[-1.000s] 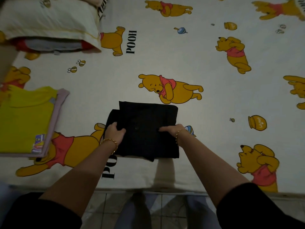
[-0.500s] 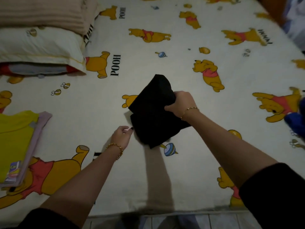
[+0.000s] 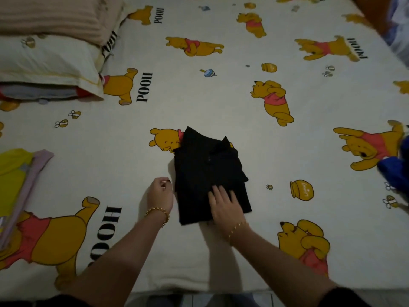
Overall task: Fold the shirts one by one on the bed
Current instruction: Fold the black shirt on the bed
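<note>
The black shirt [image 3: 205, 173], held up and turning in the right hand [image 3: 224, 207] half a second earlier, now lies folded, collar up, on the bed [image 3: 221, 96]; this fold looks nearly finished. The right hand presses flat on the shirt's near half, fingers straight. The left hand [image 3: 159, 194] is just beside the shirt's left edge, loosely curled and apparently empty.

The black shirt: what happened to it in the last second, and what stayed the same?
The right hand lifted the black shirt, turned it over and laid it back on the bed, collar up; it now presses flat on it. The left hand let go and sits beside the shirt's left edge. The yellow shirt pile and pillows stayed put.
</note>
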